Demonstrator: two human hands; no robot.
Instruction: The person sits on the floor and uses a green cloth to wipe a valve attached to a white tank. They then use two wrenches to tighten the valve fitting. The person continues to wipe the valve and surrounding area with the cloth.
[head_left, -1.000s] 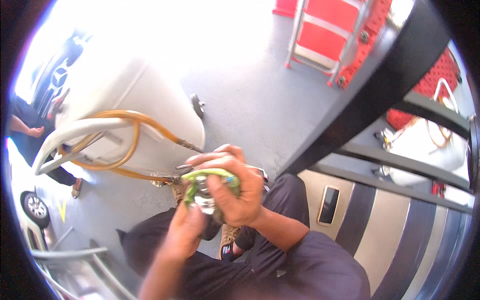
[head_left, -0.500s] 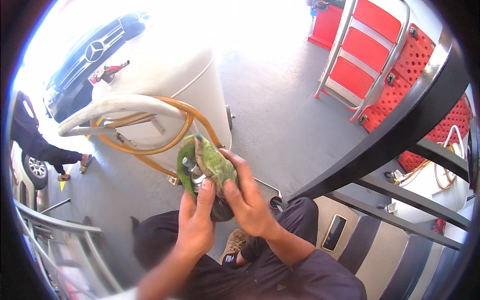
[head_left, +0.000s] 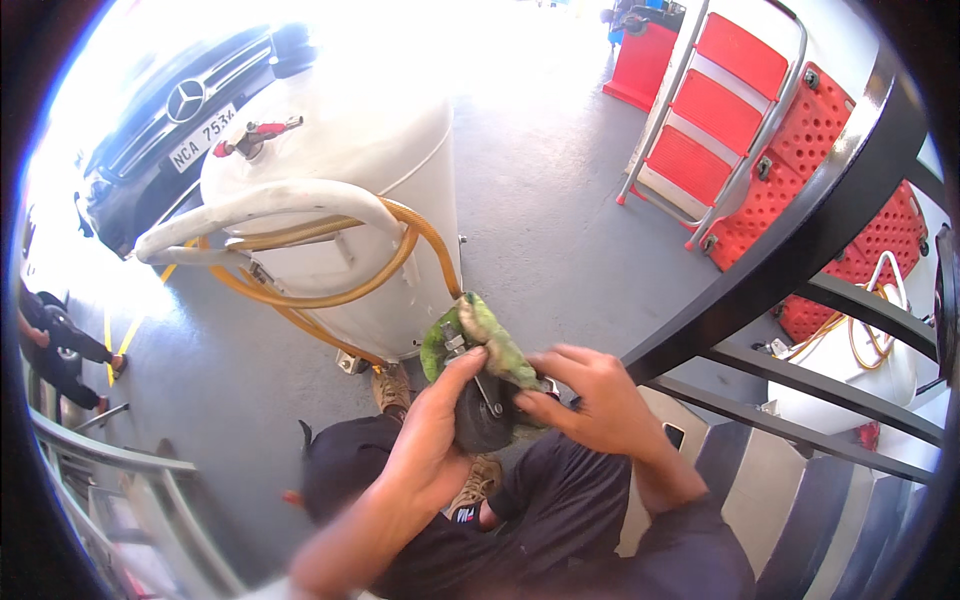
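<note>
A caster wheel, black with a metal bracket and a threaded stem, is in front of my knees; the dark wheel (head_left: 480, 425) hangs lowest. My left hand (head_left: 430, 425) is closed round its near left side, the thumb pressed on the metal bracket (head_left: 489, 393). Over the top lies a stained green rag (head_left: 490, 335), partly wrapped about the stem. With thumb and fingers pinched together, my right hand (head_left: 595, 405) grips the rag's right end beside the wheel. The wheel's underside is partly hidden by my left hand.
A white tank (head_left: 385, 225) with a looped yellow hose (head_left: 340, 295) stands just ahead. Black railing (head_left: 760, 270) rises close on my right, above steps with a phone (head_left: 673, 436). Further off are a red step ladder (head_left: 705, 110), a dark car (head_left: 170, 120) and a person (head_left: 65, 340).
Both hands and the caster wheel have shifted right and slightly lower. My right hand has drawn away from the left, toward the rag's right end, and more of the bracket and wheel shows.
</note>
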